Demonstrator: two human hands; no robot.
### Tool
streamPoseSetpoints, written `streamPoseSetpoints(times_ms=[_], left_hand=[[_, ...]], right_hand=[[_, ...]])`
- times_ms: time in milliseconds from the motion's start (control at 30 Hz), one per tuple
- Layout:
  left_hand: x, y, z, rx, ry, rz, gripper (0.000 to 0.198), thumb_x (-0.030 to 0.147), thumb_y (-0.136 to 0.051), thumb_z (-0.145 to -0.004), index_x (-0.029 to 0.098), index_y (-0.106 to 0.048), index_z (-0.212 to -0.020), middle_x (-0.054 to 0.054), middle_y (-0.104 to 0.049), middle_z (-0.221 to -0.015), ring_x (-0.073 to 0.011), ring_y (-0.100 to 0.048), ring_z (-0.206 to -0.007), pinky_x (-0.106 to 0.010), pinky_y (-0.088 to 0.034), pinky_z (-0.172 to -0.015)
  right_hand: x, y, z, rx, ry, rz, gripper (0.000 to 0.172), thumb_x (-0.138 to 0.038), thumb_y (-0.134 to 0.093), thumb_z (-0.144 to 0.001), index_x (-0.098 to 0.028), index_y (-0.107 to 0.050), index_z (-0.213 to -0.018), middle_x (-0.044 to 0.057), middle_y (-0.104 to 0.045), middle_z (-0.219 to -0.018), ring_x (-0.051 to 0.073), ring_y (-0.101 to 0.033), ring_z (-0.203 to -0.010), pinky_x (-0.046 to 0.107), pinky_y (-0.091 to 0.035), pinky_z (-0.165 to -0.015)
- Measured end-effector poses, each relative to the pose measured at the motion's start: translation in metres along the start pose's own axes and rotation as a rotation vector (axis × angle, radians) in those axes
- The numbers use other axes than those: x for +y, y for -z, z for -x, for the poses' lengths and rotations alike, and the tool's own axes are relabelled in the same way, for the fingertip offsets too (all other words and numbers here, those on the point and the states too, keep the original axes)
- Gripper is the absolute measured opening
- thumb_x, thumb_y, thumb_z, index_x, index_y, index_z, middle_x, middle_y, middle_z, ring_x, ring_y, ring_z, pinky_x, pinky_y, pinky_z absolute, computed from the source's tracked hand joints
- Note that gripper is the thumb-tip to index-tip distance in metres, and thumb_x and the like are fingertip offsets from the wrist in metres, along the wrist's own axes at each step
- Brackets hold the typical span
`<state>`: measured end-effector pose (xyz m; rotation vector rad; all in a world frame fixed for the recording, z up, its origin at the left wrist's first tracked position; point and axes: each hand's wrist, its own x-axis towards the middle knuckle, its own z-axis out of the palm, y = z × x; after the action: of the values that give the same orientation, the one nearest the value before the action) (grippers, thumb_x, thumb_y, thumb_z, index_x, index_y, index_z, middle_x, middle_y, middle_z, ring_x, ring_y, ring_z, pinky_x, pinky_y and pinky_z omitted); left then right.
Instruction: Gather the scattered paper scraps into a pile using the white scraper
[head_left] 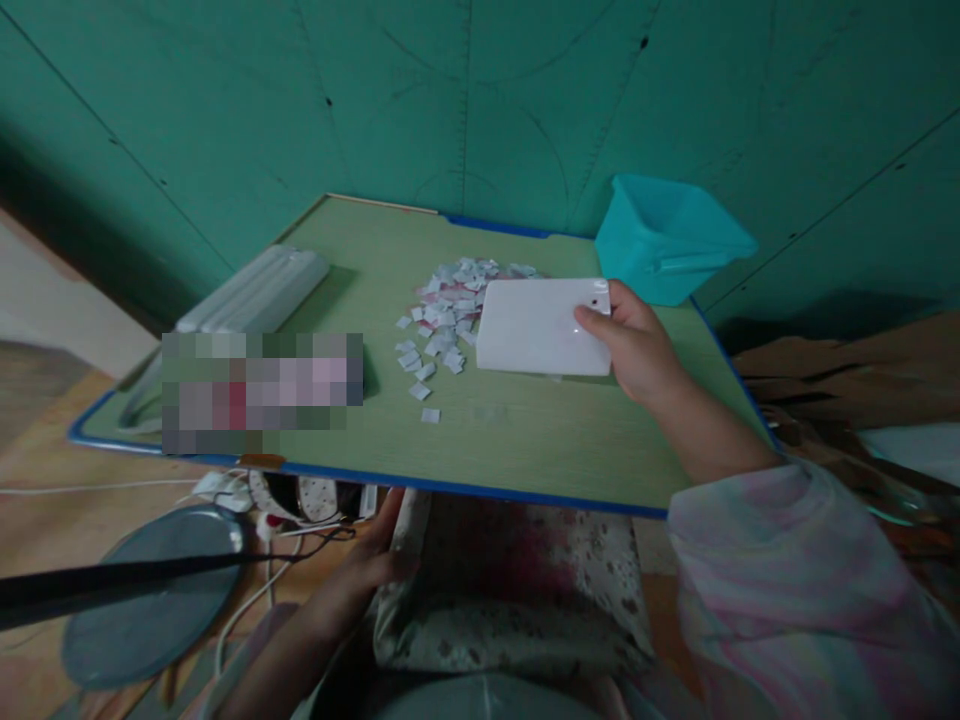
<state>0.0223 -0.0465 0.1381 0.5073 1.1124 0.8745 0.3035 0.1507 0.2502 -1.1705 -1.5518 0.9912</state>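
Observation:
My right hand grips a flat white rectangular piece with a small hole near one corner, thumb on top. It is held over the table, at the right side of a heap of small white paper pieces. Several loose pieces lie scattered toward the table's front. Below the front edge, my left hand is closed at the left edge of a floral cloth, which spreads beneath the table edge. Part of its fingers is hidden.
A turquoise bin stands at the table's back right, near the green wall. On the left lie a long white packet and a blurred-out item. A round grey stool top and white cables are at lower left.

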Motion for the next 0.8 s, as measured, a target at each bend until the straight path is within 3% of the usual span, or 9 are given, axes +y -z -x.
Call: streamPoseSetpoints(times_ms=[200, 300, 400, 600, 667, 800], left_hand=[[0.001, -0.001, 0.001, 0.0, 0.014, 0.016, 0.095, 0.017, -0.068, -0.055, 0.028, -0.051, -0.148, 0.003, -0.062, -0.149, -0.031, -0.041, -0.147, -0.037, -0.038, -0.116], [0.001, 0.0, 0.0, -0.012, -0.03, -0.001, 0.094, 0.017, -0.068, -0.056, 0.029, -0.051, -0.148, 0.007, -0.06, -0.151, -0.03, -0.035, -0.151, -0.034, -0.039, -0.115], [0.0, 0.0, -0.001, -0.02, -0.023, 0.011, 0.103, 0.017, -0.067, -0.056, 0.024, -0.041, -0.155, 0.004, -0.06, -0.151, -0.0322, -0.036, -0.15, -0.034, -0.047, -0.108], [0.007, -0.005, 0.003, 0.012, 0.04, 0.001, 0.113, 0.019, -0.067, -0.054, 0.017, -0.027, -0.16, 0.001, -0.054, -0.156, -0.032, -0.037, -0.149, -0.033, -0.046, -0.109], [0.007, -0.005, 0.003, 0.01, 0.069, 0.015, 0.117, 0.019, -0.067, -0.054, 0.015, -0.021, -0.161, 0.0, -0.055, -0.155, -0.0322, -0.039, -0.149, -0.033, -0.046, -0.108], [0.002, -0.002, 0.001, 0.052, -0.004, -0.025, 0.107, 0.019, -0.065, -0.054, 0.015, -0.036, -0.157, 0.003, -0.055, -0.154, -0.0278, -0.038, -0.15, -0.027, -0.045, -0.108]], right_hand=[[-0.011, 0.009, 0.004, -0.295, -0.234, -0.09, 0.032, -0.037, -0.077, -0.063, -0.022, -0.06, -0.086, 0.001, -0.068, -0.078, 0.018, -0.063, -0.071, 0.032, -0.051, -0.064], [-0.013, 0.017, 0.004, -0.246, -0.206, -0.126, 0.031, -0.035, -0.077, -0.066, -0.022, -0.063, -0.09, 0.002, -0.07, -0.085, 0.02, -0.066, -0.077, 0.035, -0.055, -0.069], [-0.011, 0.019, 0.003, -0.228, -0.183, -0.078, 0.031, -0.032, -0.078, -0.067, -0.021, -0.063, -0.091, 0.001, -0.07, -0.085, 0.02, -0.067, -0.079, 0.036, -0.056, -0.07], [-0.014, 0.014, 0.008, -0.512, -0.246, -0.003, 0.026, -0.029, -0.078, -0.069, -0.019, -0.062, -0.086, -0.001, -0.07, -0.079, 0.015, -0.065, -0.07, 0.028, -0.054, -0.063], [-0.016, 0.014, 0.01, -0.548, -0.244, -0.02, 0.026, -0.03, -0.078, -0.07, -0.019, -0.063, -0.088, -0.001, -0.071, -0.081, 0.015, -0.065, -0.071, 0.027, -0.054, -0.063], [-0.016, 0.016, 0.009, -0.482, -0.201, 0.008, 0.025, -0.029, -0.079, -0.069, -0.02, -0.061, -0.085, -0.002, -0.069, -0.078, 0.014, -0.065, -0.069, 0.025, -0.052, -0.06]])
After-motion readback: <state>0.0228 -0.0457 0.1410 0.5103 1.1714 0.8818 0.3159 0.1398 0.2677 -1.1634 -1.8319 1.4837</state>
